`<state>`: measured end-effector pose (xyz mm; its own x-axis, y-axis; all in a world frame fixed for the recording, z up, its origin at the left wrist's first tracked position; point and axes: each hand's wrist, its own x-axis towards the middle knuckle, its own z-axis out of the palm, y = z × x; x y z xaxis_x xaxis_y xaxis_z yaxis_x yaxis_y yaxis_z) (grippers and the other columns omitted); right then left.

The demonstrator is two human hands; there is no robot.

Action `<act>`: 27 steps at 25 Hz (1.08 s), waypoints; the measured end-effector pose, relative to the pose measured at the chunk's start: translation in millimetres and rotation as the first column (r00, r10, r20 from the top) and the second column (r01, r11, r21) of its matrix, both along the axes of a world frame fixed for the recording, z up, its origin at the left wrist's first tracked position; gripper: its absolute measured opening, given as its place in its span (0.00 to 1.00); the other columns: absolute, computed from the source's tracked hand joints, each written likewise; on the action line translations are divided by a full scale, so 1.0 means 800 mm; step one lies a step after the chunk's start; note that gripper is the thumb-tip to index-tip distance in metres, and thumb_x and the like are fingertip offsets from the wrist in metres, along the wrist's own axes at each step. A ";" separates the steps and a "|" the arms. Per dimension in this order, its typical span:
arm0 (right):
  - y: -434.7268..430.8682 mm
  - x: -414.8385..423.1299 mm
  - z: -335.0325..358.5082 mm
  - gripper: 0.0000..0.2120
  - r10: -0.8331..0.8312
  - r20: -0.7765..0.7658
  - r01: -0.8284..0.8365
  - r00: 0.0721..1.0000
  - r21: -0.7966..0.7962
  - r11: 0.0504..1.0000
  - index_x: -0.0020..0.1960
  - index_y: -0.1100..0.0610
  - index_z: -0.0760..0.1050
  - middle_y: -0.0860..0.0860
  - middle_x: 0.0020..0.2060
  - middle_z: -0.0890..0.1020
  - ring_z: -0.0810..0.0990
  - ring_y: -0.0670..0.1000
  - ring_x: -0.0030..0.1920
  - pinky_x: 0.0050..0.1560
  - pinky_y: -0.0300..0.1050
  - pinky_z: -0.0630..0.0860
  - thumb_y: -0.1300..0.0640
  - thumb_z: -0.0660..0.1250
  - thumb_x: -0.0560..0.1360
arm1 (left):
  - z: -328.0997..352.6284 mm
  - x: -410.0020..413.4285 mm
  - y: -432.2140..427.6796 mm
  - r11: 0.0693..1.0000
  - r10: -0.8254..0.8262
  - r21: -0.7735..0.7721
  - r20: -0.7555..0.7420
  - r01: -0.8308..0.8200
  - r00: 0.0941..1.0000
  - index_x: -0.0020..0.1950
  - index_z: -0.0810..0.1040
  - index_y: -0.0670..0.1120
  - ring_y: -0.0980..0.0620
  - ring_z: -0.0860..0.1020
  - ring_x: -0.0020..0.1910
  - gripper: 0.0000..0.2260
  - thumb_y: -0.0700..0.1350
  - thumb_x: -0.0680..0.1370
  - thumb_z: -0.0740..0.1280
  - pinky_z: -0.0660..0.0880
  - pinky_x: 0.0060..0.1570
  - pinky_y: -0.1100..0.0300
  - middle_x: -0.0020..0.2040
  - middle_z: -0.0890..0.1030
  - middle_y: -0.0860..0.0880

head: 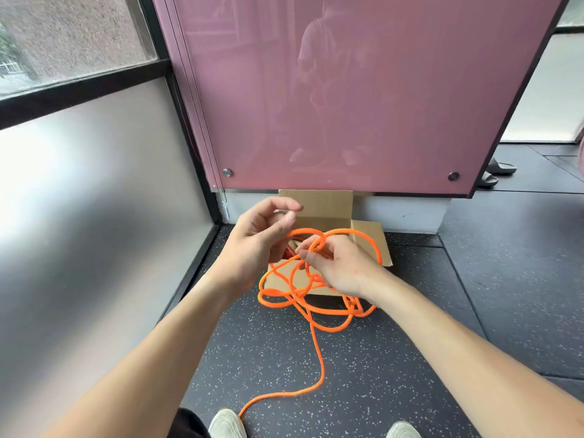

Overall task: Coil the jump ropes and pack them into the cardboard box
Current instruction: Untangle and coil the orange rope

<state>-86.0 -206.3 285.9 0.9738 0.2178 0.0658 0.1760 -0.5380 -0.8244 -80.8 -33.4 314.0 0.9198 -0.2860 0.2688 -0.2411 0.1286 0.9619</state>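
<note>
Orange rope [273, 293] is looped round the right hand [343, 268], whose fingers curl over several crossing strands. The left hand [257, 240] is raised just beside it, fingers half curled, thumb near forefinger; cannot tell whether it pinches a strand or holds nothing. Both hands sit above the open cardboard box [319, 205], with something red [290, 249] showing inside. Most of the rope hangs uncoiled, in a loose tangle over the box's near edge and onto the speckled floor [395, 358]. One tail trails back towards the shoes [227, 423]. Risks, as judged: pulling a strand through the crossings would cinch the tangle into a knot. A foot on the tail could jerk the bundle out of the grip. Packed uncoiled, loops would spill over the flaps.
</note>
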 end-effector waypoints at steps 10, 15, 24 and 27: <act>0.000 -0.010 0.022 0.04 -0.085 -0.041 0.094 0.995 0.349 0.932 0.47 0.58 0.79 0.50 0.28 0.84 0.80 0.48 0.27 0.33 0.43 0.80 0.59 0.74 0.76 | -0.019 0.010 0.013 0.712 0.001 0.691 0.178 -0.126 0.984 0.50 0.83 0.53 0.56 0.79 0.43 0.06 0.52 0.76 0.74 0.76 0.45 0.58 0.44 0.80 0.53; -0.018 -0.017 0.042 0.08 -0.004 -0.035 0.021 0.999 0.496 0.868 0.52 0.59 0.82 0.53 0.42 0.87 0.84 0.49 0.37 0.37 0.36 0.78 0.68 0.71 0.76 | -0.008 0.002 -0.001 0.900 0.154 0.398 0.083 -0.174 0.985 0.47 0.75 0.42 0.51 0.75 0.27 0.06 0.43 0.82 0.66 0.75 0.31 0.55 0.32 0.80 0.52; -0.016 -0.020 0.059 0.08 -0.056 -0.031 0.064 0.998 0.527 0.848 0.58 0.59 0.79 0.59 0.40 0.86 0.77 0.43 0.26 0.27 0.33 0.70 0.61 0.69 0.78 | -0.006 0.003 -0.007 0.634 0.461 0.446 0.438 -0.632 0.772 0.47 0.64 0.52 0.42 0.82 0.33 0.08 0.43 0.78 0.62 0.79 0.34 0.46 0.39 0.83 0.49; -0.014 -0.026 0.060 0.05 -0.097 -0.001 0.083 0.995 0.520 0.850 0.54 0.58 0.80 0.59 0.39 0.86 0.76 0.42 0.24 0.27 0.32 0.70 0.63 0.69 0.79 | 0.008 -0.002 -0.014 0.786 0.485 0.330 0.196 -0.523 0.852 0.51 0.65 0.50 0.54 0.77 0.24 0.07 0.38 0.82 0.61 0.75 0.28 0.57 0.39 0.80 0.47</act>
